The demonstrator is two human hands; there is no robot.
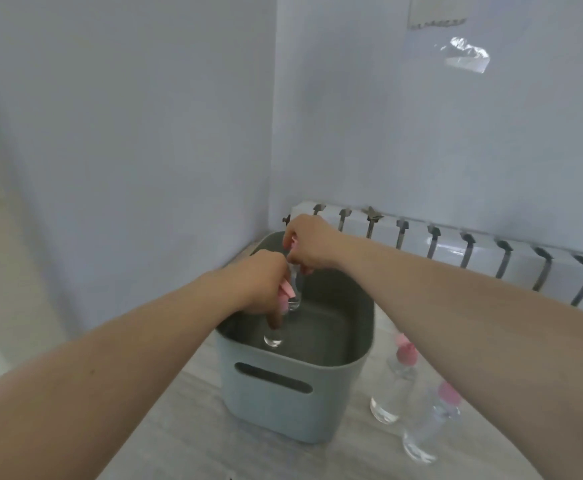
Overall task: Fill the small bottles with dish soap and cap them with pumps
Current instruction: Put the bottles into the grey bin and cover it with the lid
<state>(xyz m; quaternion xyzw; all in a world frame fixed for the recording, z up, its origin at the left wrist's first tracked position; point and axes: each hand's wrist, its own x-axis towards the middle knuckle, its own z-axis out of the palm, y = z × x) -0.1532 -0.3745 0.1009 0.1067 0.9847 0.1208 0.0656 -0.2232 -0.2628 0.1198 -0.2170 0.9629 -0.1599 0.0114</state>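
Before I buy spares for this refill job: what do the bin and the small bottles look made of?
Bin: grey-green matte, probably moulded plastic, given its rounded corners and cut-out handle. Capped bottles: clear, glossy; plastic or glass, can't tell. Pink caps look plastic.

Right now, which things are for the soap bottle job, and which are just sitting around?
For the job:
- clear bottle held over the grey tub
- left hand
- right hand at the bottle's top
- two pink-capped bottles on the table

Just sitting around:
- white radiator
- plastic scrap on the wall
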